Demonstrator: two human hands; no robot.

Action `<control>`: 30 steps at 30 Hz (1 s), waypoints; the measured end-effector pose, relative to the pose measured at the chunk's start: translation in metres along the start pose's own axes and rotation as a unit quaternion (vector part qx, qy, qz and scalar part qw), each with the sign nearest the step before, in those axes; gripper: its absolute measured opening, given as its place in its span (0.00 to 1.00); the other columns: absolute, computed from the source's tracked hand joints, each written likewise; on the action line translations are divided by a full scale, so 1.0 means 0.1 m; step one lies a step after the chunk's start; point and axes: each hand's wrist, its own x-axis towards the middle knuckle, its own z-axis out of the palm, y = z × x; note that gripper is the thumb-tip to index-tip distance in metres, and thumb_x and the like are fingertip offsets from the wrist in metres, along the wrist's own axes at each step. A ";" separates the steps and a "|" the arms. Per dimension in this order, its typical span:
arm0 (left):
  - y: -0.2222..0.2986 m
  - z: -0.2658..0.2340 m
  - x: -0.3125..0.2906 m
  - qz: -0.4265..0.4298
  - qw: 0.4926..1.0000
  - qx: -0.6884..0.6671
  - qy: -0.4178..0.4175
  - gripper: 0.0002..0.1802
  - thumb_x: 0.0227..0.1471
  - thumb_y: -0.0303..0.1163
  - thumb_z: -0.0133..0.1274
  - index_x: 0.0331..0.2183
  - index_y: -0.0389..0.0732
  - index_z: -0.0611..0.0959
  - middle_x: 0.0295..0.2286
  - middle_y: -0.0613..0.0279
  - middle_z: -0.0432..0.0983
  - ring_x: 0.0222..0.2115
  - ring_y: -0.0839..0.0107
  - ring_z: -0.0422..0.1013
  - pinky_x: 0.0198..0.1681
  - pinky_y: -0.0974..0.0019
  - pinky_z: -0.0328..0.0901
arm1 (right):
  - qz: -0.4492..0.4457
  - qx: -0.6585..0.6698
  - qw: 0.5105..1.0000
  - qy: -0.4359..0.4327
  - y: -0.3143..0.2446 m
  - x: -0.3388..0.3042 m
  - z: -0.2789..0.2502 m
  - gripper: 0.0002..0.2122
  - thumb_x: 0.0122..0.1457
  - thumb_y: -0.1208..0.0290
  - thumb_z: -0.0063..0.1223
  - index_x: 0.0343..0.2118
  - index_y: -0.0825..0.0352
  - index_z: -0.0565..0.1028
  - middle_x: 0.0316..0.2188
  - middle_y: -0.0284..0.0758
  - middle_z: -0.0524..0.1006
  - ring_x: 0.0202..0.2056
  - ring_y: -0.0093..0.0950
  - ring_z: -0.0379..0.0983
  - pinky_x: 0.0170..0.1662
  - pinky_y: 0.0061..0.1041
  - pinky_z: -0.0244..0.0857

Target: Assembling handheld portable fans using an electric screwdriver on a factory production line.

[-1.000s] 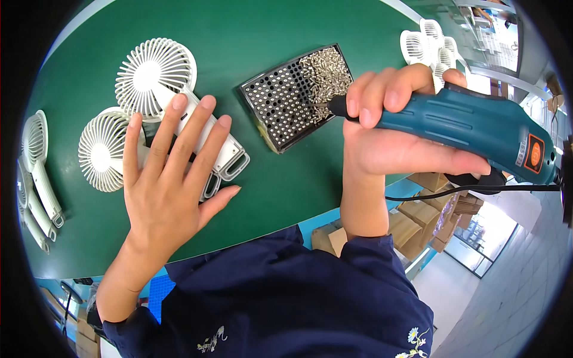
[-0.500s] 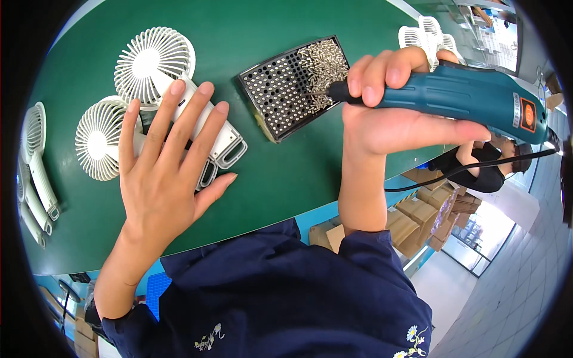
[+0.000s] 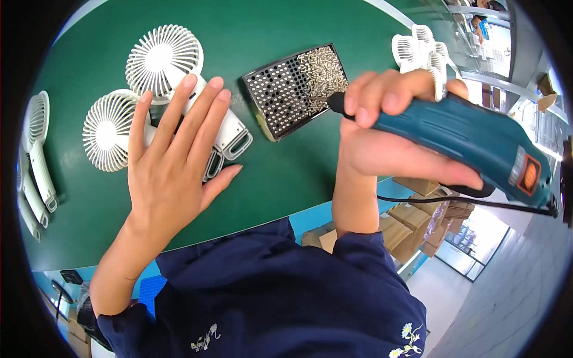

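Note:
My right hand (image 3: 382, 128) is wrapped round a teal electric screwdriver (image 3: 456, 134), whose dark tip points left at the screw tray. That black tray (image 3: 277, 98) has rows of holes, many with screws standing in them, and a heap of loose silver screws (image 3: 322, 71) on its right part. My left hand (image 3: 173, 158) lies flat with its fingers stretched over two white handheld fans. The upper fan (image 3: 164, 56) shows its round grille and the loop end of its handle; the lower fan (image 3: 107, 134) is partly hidden under my fingers.
More white fans (image 3: 39, 161) lie at the left edge of the green table (image 3: 286, 185). Another group of white fans (image 3: 418, 48) sits at the far right. A black cord (image 3: 465, 203) runs from the screwdriver's rear. Cardboard boxes (image 3: 403, 230) stand beyond the table's right side.
The screwdriver's rear end has dipped, tilting it more steeply, with its tip still by the tray. My left hand and the fans appear slightly further right in the view.

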 end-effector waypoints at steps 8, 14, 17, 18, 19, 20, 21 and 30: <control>0.02 0.02 0.00 0.003 1.000 -0.002 0.018 0.42 0.39 0.47 0.63 0.55 0.41 0.73 0.58 0.66 0.65 0.61 0.65 0.58 0.65 0.45 0.45 | 0.072 0.087 0.984 -0.137 -0.17 -0.07 0.32 0.46 0.48 0.21 0.37 0.61 0.54 0.59 0.30 0.37 0.70 0.20 0.30 0.68 0.23 0.33 0.65; 0.03 0.03 0.00 -0.002 1.000 -0.006 0.023 0.42 0.38 0.48 0.63 0.55 0.41 0.73 0.58 0.67 0.65 0.61 0.65 0.58 0.65 0.46 0.46 | 0.106 0.108 0.981 -0.123 -0.12 -0.20 0.51 0.44 0.48 0.26 0.41 0.62 0.53 0.59 0.31 0.40 0.71 0.22 0.31 0.70 0.25 0.33 0.66; 0.03 -0.01 0.02 0.006 1.000 -0.025 0.016 0.40 0.42 0.47 0.61 0.55 0.38 0.73 0.58 0.63 0.65 0.61 0.62 0.58 0.65 0.46 0.45 | 0.117 0.111 0.975 -0.153 -0.11 -0.19 0.42 0.40 0.49 0.33 0.45 0.61 0.54 0.60 0.32 0.41 0.72 0.23 0.32 0.70 0.26 0.33 0.67; 0.04 -0.01 0.02 0.005 0.999 -0.026 0.018 0.40 0.41 0.47 0.61 0.55 0.39 0.73 0.58 0.63 0.65 0.62 0.62 0.58 0.65 0.45 0.45 | 0.120 0.112 0.973 -0.163 -0.10 -0.18 0.39 0.39 0.50 0.35 0.46 0.61 0.55 0.60 0.32 0.42 0.72 0.24 0.32 0.71 0.27 0.33 0.67; 0.03 -0.01 0.01 0.004 0.999 -0.026 0.018 0.40 0.41 0.47 0.61 0.55 0.39 0.73 0.58 0.63 0.65 0.62 0.62 0.58 0.65 0.45 0.45 | 0.123 0.113 0.971 -0.172 -0.08 -0.18 0.36 0.38 0.50 0.38 0.47 0.61 0.55 0.60 0.32 0.42 0.72 0.24 0.32 0.71 0.27 0.33 0.67; 0.03 0.00 0.01 0.004 0.999 -0.026 0.019 0.40 0.41 0.47 0.61 0.55 0.39 0.73 0.58 0.63 0.65 0.62 0.62 0.58 0.65 0.46 0.45 | 0.126 0.114 0.969 -0.182 -0.07 -0.17 0.33 0.37 0.51 0.40 0.49 0.61 0.56 0.60 0.33 0.43 0.72 0.25 0.33 0.71 0.28 0.33 0.68; 0.03 0.00 0.00 0.003 0.999 -0.026 0.020 0.40 0.41 0.47 0.61 0.55 0.39 0.73 0.58 0.63 0.65 0.62 0.62 0.58 0.65 0.46 0.44 | 0.128 0.115 0.966 -0.191 -0.06 -0.16 0.30 0.36 0.51 0.42 0.50 0.61 0.56 0.60 0.33 0.43 0.73 0.25 0.33 0.71 0.28 0.33 0.68; 0.02 0.03 -0.02 -0.003 1.000 -0.008 0.019 0.42 0.39 0.48 0.63 0.56 0.42 0.73 0.58 0.66 0.64 0.61 0.65 0.58 0.65 0.46 0.46 | 0.142 0.120 0.942 -0.278 0.01 -0.09 0.13 0.30 0.57 0.64 0.62 0.59 0.60 0.60 0.34 0.48 0.75 0.30 0.35 0.73 0.33 0.33 0.70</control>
